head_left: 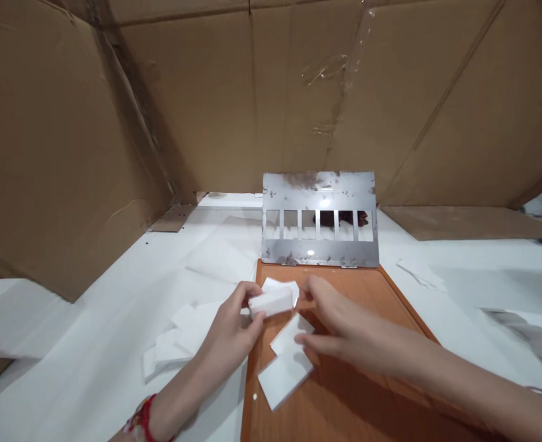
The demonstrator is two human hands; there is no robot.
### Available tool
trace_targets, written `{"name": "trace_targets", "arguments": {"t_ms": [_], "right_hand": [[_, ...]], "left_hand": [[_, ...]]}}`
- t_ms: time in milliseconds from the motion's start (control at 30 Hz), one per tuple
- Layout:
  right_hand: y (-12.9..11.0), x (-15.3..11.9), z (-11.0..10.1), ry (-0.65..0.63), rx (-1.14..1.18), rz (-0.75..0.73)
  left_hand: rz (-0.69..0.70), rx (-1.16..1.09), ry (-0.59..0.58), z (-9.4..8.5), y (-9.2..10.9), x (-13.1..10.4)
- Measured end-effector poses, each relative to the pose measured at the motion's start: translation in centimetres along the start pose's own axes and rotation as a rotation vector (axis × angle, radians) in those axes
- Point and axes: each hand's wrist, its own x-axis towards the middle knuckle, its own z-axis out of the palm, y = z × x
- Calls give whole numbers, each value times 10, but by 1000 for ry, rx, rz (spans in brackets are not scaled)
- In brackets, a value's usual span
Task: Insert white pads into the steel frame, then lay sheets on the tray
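My left hand pinches a small stack of white paper pieces between thumb and fingers, above the left edge of the orange-brown board. Just right of it, my right hand has its thumb and fingers apart; the index fingertip is at the stack's right end. The right thumb lies at the edge of a white piece on the board. Another white piece overlaps it from below. Behind them, a stained metal frame with several rectangular openings stands upright at the board's far edge.
White pieces lie in a loose pile on the white table, left of the board. More thin white sheets rest to the right. Cardboard walls surround the back and left. A dark reddish object shows behind the frame.
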Motion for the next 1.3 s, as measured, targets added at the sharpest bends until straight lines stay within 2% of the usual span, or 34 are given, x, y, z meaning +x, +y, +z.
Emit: {"name": "trace_targets", "arguments": {"t_ms": [100,267,500,800,1100,1200,1300], "right_hand": [[0,-8,8,-46,-82,-35],[6,-5,20,-29,-126,-99],[2,0,13,-100,-147,-87],[4,6,16,-107,-123,-65],[-4,-5,13,-145,-79,-58],[-8,-10,13,-103,-68,-120],[-8,-10,13,-7,-75,-171]], "left_hand": [[-23,-38,55,-3,2,-1],[-37,-84,89,-4,2,-1],[-44,-86,94,-4,2,-2],[-30,-99,99,-3,3,-2],[-8,-109,83,0,0,-2],[11,-107,34,2,0,-3],[-5,-94,-18,4,-2,-4]]}}
